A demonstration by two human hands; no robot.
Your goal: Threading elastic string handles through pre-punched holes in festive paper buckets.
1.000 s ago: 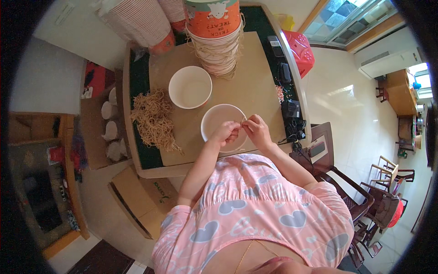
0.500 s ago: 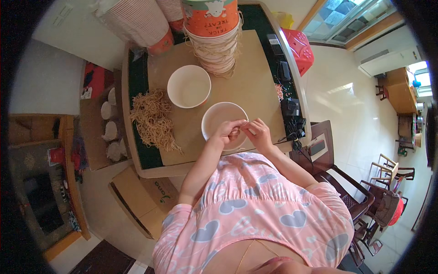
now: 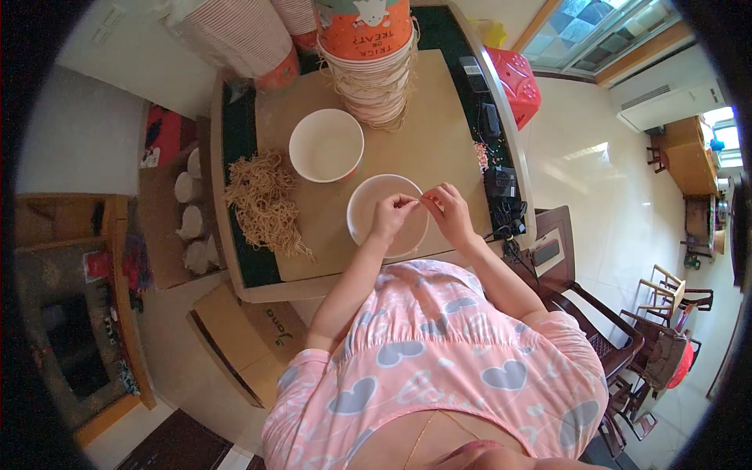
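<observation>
My left hand (image 3: 394, 213) and my right hand (image 3: 445, 210) are raised over a white paper bucket (image 3: 362, 215) near the table's front edge. Both are closed in a pinch, fingertips almost meeting, on what looks like a thin pale cord; most of it is hidden by the fingers. A second white paper bucket (image 3: 327, 146) stands upright behind and to the left. Left of the buckets lies a tangled heap of tan cords (image 3: 262, 205). Farther back rises a tall stack of nested orange-printed buckets (image 3: 366, 70), with loose cords hanging round their rims.
Plastic-wrapped bucket stacks (image 3: 235, 35) stand at the back left. Along the table's right side lie black adapters with cables (image 3: 501, 188) and tiny pink-and-white pieces (image 3: 480, 155). A red stool (image 3: 515, 86) stands beyond that edge; a dark wooden chair (image 3: 560, 266) is at the right.
My left hand has shifted slightly left and up, its fingers now drawn into a pinch. The right hand has risen a little. Both buckets stay where they were on the table.
</observation>
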